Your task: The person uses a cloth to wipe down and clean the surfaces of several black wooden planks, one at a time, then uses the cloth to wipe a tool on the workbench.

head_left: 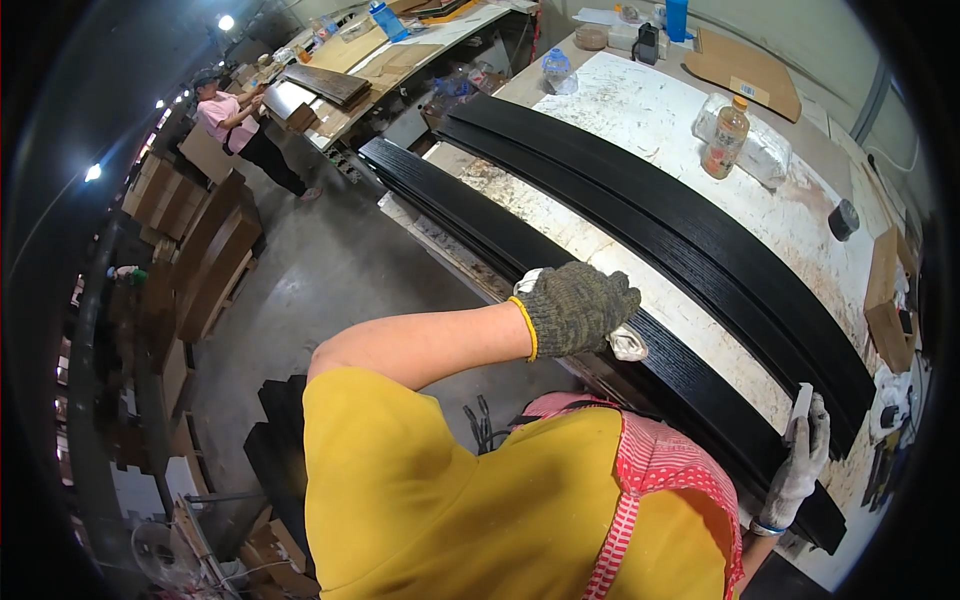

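Note:
My left hand [580, 307], in a dark grey-green knit glove with a yellow cuff, presses a crumpled white cloth [628, 343] onto the near black plank [690, 370]. Its fingers are bent over the cloth. In a pale, soiled glove, my right hand [800, 465] is at the right end of that plank. A small flat white piece [803, 402] stands up between its thumb and fingers. Farther across the table lies a stack of grooved black planks [660, 205], parallel to the near one and separated from it by a strip of stained white tabletop [583, 232].
On the table stand an orange-capped bottle [727, 138], a plastic-wrapped bundle [765, 155], a dark roll [843, 219] and a cardboard box [888, 300]. Flat cardboard [745, 75] lies at the back. A person in pink [228, 120] works at a far bench. Brown boards [215, 260] are stacked left.

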Demonstrator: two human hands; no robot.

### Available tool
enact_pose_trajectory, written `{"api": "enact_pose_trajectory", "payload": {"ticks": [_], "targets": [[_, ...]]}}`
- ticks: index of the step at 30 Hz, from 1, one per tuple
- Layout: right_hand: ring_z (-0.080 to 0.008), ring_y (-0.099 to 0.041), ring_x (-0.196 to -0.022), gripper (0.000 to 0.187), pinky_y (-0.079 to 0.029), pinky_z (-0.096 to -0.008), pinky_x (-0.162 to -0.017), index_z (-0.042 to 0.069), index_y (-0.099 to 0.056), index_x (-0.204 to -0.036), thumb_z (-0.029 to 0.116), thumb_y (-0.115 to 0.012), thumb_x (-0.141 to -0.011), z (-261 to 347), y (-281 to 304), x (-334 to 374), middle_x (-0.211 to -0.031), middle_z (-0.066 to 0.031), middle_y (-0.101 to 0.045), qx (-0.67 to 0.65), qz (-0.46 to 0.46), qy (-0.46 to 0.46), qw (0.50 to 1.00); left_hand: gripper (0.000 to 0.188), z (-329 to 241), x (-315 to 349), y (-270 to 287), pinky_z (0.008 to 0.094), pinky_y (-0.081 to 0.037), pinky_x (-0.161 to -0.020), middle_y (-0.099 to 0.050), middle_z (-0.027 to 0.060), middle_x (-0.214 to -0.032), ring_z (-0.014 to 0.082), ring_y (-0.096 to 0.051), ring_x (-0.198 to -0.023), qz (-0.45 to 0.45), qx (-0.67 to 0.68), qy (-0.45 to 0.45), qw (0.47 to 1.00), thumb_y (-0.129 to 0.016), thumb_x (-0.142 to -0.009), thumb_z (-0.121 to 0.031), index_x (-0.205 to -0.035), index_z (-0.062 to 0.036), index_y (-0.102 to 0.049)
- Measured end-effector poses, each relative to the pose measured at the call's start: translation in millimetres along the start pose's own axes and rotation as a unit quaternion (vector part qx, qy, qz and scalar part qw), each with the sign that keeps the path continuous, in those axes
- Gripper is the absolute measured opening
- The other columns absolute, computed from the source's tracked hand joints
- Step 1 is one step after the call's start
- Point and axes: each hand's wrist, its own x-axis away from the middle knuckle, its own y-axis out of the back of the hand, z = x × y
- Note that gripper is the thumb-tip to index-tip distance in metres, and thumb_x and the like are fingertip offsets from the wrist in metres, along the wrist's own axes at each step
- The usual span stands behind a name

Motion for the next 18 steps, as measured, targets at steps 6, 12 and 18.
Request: {"api": "enact_pose_trajectory", "payload": {"ticks": [6, 12, 18], "targets": [[-0.0245, -0.051, -0.129, 0.047, -0.040, -0.0351, -0.109, -0.008, -0.049, -0.139, 0.014, -0.052, -0.098, 4, 4, -3, -0.140, -0.0194, -0.054, -0.039, -0.027, -0.028, 0.998, 0.044, 3, -2, 8, 0.0455, -0.056, -0.073, -0.065, 0.0231, -0.105, 0.0357, -0.069, -0.087, 0.008, -0.015, -0.031, 0.999, -0.063, -0.087, -0.025, -0.122, 0.0017, -0.060], [-0.0207, -0.056, -0.120, 0.046, -0.047, -0.0265, -0.091, -0.005, -0.052, -0.139, 0.017, -0.052, -0.098, 0, 26, -28, -0.140, -0.0160, -0.055, 0.007, -0.042, 0.037, 0.998, 0.021, 4, -14, 14, 0.0444, -0.056, -0.074, -0.069, 0.0150, -0.083, 0.0336, -0.070, -0.081, -0.065, 0.001, -0.102, 0.993, -0.060, -0.089, -0.025, -0.090, -0.0056, -0.068], [-0.0262, -0.050, -0.134, 0.032, -0.049, -0.0329, -0.101, -0.008, -0.059, -0.128, 0.007, -0.049, -0.102, 18, 22, -44, -0.143, -0.0194, -0.051, -0.017, 0.001, 0.087, 0.996, 0.017, 12, -23, 29, 0.0431, -0.054, -0.071, -0.069, 0.0128, -0.085, 0.0306, -0.069, -0.079, -0.063, -0.039, -0.113, 0.991, -0.061, -0.084, -0.021, -0.094, -0.0089, -0.068]]}}
